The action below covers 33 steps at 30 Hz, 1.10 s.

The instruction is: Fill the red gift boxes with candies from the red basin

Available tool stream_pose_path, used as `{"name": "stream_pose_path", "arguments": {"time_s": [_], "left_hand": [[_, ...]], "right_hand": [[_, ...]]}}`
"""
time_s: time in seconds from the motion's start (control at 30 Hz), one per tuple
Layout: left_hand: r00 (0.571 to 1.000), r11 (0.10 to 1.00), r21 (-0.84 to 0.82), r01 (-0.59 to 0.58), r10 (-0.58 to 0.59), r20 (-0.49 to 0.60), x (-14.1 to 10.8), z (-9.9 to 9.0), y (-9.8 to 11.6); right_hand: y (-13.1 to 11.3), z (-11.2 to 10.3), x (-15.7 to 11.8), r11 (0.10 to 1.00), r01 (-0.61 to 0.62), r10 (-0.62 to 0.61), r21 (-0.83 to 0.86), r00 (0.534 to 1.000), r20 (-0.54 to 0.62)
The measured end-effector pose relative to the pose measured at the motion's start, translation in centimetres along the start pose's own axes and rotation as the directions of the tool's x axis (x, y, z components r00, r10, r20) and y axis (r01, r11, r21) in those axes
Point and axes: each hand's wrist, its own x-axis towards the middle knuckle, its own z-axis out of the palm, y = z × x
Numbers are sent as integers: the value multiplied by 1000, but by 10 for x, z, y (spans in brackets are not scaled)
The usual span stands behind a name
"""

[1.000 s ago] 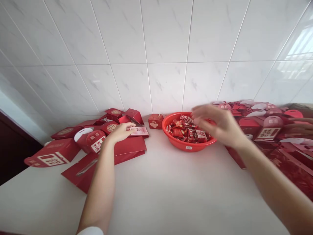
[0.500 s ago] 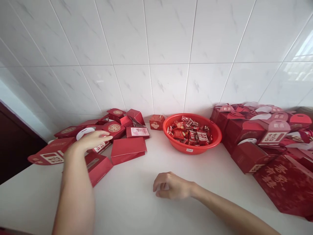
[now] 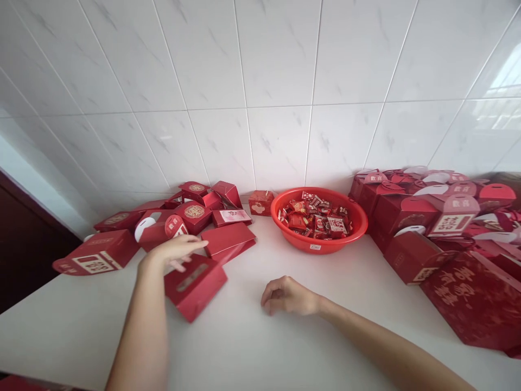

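My left hand (image 3: 177,254) reaches over the left part of the table, its fingers on the back edge of a red paper gift box (image 3: 199,290) with a slot-like opening on top. The box is blurred by motion, and part of the grip is hidden. My right hand (image 3: 287,296) hovers or rests near the table's middle, loosely curled, thumb and fingers apart with nothing between them. Just behind the left hand's box lies another plain red box (image 3: 232,241). Farther back is a red plastic basin (image 3: 317,248) of red-wrapped sweets (image 3: 321,220).
More red boxes (image 3: 100,250) lie in a loose heap at the left. A small red cube-shaped box (image 3: 261,203) stands by the tiled wall (image 3: 277,130). Many handled gift boxes (image 3: 402,214) crowd the right side, with a large red bag or box (image 3: 468,304) in front.
My left hand has moved right and nearer to me, and the slotted red box has shifted right with it, apart from the heap. My right hand stays nearly where it was.
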Motion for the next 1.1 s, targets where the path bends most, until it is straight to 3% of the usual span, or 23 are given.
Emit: {"name": "stream_pose_path", "arguments": {"time_s": [0.07,0.17,0.23,0.37,0.63,0.8,0.97,1.03,1.1], "left_hand": [[988,996,-76,41,-29,155,-4,4,15],[982,998,-57,32,-21,187,-6,8,28],[977,1000,6,17,-18,211,-5,12,30],[926,995,95,-29,-9,378,-2,24,25],[867,979,153,-131,39,496,2,45,22],[855,968,55,-244,188,483,-9,43,32],[878,911,28,-411,387,283,-27,33,48],[848,864,1,-503,493,196,-38,36,60],[785,794,-34,-607,605,132,-50,42,74]], "right_hand": [[2,0,1,998,7,-7,68,1000,0],[4,0,3,985,16,-9,173,999,-38],[5,0,4,982,13,14,187,990,-139],[5,0,4,988,10,44,156,938,-343],[5,3,-1,998,0,21,66,947,-320],[-3,-4,-4,972,17,54,236,956,-288],[-4,-19,-19,903,41,57,429,976,-212],[-2,-24,-29,874,39,44,485,987,-157],[-1,-25,-38,862,41,21,505,993,-117]]}}
